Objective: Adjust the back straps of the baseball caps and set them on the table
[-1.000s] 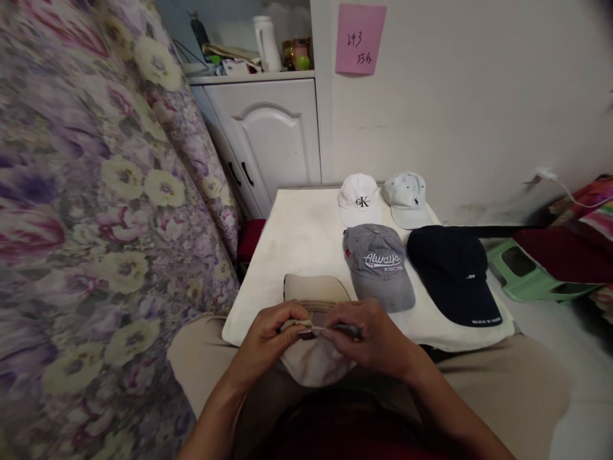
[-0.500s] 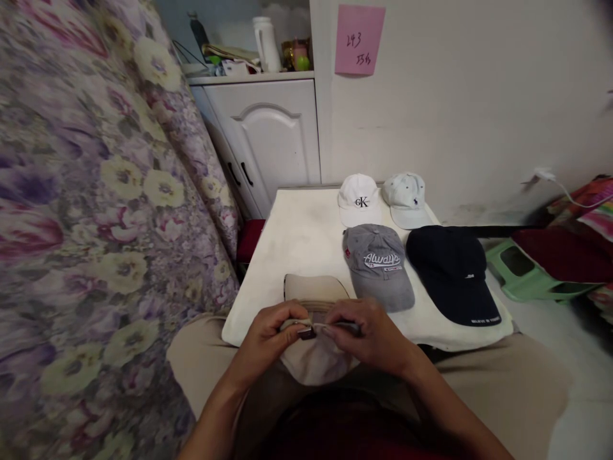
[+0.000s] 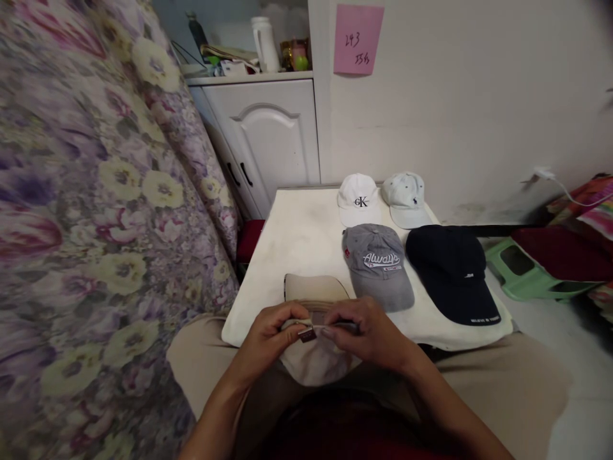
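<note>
A beige cap [image 3: 313, 291] lies at the near edge of a small white table [image 3: 297, 243], its brim pointing away from me. My left hand [image 3: 268, 338] and my right hand [image 3: 371, 335] both pinch the back strap of this cap, and a small metal buckle [image 3: 306, 333] shows between their fingertips. Just beyond, to the right, sit a grey cap [image 3: 378, 262] with "Always" lettering and a dark navy cap [image 3: 453, 271]. At the table's far edge rest a white cap [image 3: 359, 198] with a black logo and a pale blue cap [image 3: 407, 198].
A floral-covered bed or sofa [image 3: 96, 211] fills the left side. A white cabinet [image 3: 268, 137] stands behind the table with a jug and clutter on top. A pink note [image 3: 358, 38] hangs on the wall. A green plastic stool [image 3: 527, 271] is at the right.
</note>
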Motion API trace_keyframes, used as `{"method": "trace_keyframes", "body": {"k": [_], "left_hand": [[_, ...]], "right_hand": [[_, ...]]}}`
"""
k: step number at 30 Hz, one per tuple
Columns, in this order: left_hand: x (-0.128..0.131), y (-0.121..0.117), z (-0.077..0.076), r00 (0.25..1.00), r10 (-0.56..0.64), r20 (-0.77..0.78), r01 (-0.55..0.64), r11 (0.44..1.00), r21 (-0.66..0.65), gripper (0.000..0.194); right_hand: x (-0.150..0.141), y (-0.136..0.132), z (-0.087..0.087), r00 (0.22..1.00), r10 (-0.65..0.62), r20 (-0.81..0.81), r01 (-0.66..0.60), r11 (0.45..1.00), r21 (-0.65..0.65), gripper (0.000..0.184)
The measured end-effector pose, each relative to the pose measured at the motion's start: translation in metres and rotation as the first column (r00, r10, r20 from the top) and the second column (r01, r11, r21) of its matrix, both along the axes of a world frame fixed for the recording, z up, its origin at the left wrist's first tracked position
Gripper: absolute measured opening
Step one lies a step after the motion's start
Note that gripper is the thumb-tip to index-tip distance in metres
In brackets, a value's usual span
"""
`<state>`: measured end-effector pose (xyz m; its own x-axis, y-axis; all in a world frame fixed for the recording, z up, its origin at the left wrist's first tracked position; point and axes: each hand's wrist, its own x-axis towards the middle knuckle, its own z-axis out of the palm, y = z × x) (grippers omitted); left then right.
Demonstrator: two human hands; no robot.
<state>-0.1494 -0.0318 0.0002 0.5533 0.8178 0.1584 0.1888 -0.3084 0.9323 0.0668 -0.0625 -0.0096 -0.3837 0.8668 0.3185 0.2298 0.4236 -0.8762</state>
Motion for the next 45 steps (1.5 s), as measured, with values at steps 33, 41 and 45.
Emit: {"method": "trace_keyframes", "body": {"k": [33,41,45], "left_hand": [[0.001,-0.001,0.001,0.999,-0.050,-0.019,0.049,0.999,-0.013,0.011],[0.001,0.000,0.001,0.994,-0.083,-0.072,0.081,0.996,-0.043,0.015],[0.001,0.001,0.001,0.994,-0.076,-0.081,0.074,0.997,-0.027,0.016]], "right_hand": [[0.004,0.009,0.007,0.985,0.165,0.048,-0.166,0.986,0.013,0.007],[0.005,0.017,0.007,0.969,0.226,0.097,-0.226,0.974,-0.008,0.010],[0.004,0.014,0.005,0.979,0.188,0.083,-0.183,0.981,-0.060,0.008]]}}
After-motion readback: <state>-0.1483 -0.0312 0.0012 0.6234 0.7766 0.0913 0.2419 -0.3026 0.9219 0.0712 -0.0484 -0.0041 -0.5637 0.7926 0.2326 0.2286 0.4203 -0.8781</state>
